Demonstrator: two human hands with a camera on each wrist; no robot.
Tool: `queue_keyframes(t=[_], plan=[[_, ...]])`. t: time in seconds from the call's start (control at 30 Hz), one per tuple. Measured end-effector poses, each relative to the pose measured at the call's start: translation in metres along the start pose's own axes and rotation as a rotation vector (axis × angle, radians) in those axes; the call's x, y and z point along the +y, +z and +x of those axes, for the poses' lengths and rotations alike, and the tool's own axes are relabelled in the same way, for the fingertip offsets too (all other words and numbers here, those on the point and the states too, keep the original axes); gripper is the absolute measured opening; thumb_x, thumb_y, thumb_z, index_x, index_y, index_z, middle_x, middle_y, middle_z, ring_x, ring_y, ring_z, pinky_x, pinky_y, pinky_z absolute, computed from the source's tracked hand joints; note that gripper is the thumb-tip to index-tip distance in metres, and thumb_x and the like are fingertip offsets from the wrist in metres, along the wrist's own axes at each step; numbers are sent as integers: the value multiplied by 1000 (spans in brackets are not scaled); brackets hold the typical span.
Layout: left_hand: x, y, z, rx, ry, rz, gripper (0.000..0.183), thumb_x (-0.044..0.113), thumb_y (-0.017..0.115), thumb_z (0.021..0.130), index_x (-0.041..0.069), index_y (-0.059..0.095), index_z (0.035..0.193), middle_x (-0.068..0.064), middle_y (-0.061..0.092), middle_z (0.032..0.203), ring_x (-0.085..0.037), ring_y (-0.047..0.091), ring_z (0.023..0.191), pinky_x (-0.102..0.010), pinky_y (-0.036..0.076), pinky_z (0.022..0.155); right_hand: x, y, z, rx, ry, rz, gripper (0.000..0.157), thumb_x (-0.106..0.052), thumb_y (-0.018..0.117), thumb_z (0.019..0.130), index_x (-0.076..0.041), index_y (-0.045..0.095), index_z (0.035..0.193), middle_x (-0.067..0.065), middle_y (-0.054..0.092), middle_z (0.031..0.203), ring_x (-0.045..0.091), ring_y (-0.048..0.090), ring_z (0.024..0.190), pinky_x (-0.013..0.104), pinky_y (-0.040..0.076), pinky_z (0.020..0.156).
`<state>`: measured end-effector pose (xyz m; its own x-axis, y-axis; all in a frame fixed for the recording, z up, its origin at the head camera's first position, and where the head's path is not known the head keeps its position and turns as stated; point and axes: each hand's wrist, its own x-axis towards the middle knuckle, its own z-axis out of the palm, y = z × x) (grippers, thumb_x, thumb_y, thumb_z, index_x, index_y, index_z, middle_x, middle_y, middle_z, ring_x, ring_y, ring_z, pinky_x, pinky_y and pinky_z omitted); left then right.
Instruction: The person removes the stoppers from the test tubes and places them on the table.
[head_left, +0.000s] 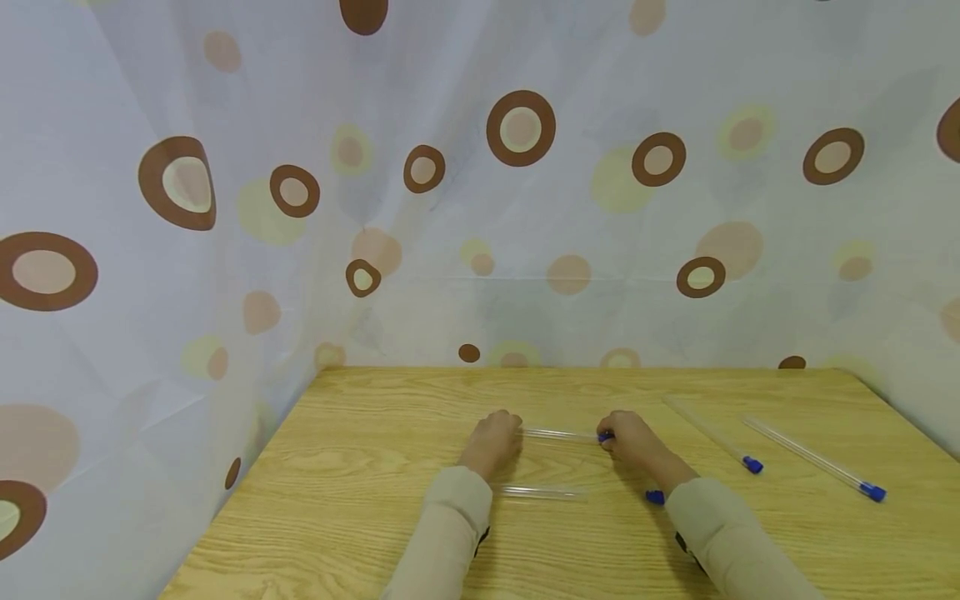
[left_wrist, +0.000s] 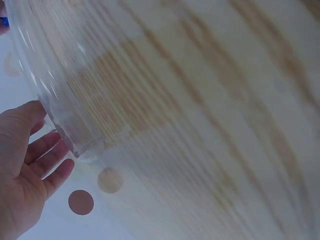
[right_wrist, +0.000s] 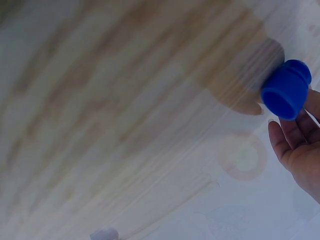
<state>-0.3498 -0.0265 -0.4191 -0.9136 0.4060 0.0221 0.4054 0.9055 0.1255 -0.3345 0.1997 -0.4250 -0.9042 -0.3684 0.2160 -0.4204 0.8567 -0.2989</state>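
My left hand (head_left: pixel 492 442) pinches the left end of a clear plastic tube (head_left: pixel 558 435) just above or on the table. At the other end, my right hand (head_left: pixel 632 439) pinches a blue cap (head_left: pixel 606 436). Whether this cap sits fully on the tube cannot be told. Nearer lies a second clear tube (head_left: pixel 540 492), its left end hidden by my left wrist. A loose blue cap (head_left: pixel 655 497) lies beside my right wrist. In the right wrist view a large blue cap (right_wrist: pixel 287 90) partly covers the fingers of my right hand (right_wrist: pixel 305 150).
Two clear tubes with blue ends lie slanted at the right, one inner tube (head_left: pixel 708 429) and one outer tube (head_left: pixel 813 458). The wooden table (head_left: pixel 360 500) meets a curtain (head_left: pixel 450 225) with brown circles at its back and left edges.
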Motion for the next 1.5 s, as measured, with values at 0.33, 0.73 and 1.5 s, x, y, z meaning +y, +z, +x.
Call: queue_keyframes(t=[0.33,0.73,1.5], plan=[[0,0,1,5,1,-21,32,17,66,86,4,63,115,-9,64,111,-22,61,104,-26,54,84,-1,-1,-2,6,7,34,6,7,67,77,5,68,83,13,65,81,28,62,78,38,54,69],[-3,-1,-3,58,16,27,29,15,67,86,8,65,114,-7,64,109,-20,61,102,-26,53,85,-3,-5,-7,-11,21,93,7,7,67,78,5,68,85,12,64,81,24,60,76,35,54,66],[-11,-2,-9,161,101,20,14,20,69,84,9,71,92,-1,67,88,-13,62,81,-19,52,68,-6,-10,-15,57,-65,122,9,7,65,80,6,68,87,11,65,81,23,61,75,34,54,64]])
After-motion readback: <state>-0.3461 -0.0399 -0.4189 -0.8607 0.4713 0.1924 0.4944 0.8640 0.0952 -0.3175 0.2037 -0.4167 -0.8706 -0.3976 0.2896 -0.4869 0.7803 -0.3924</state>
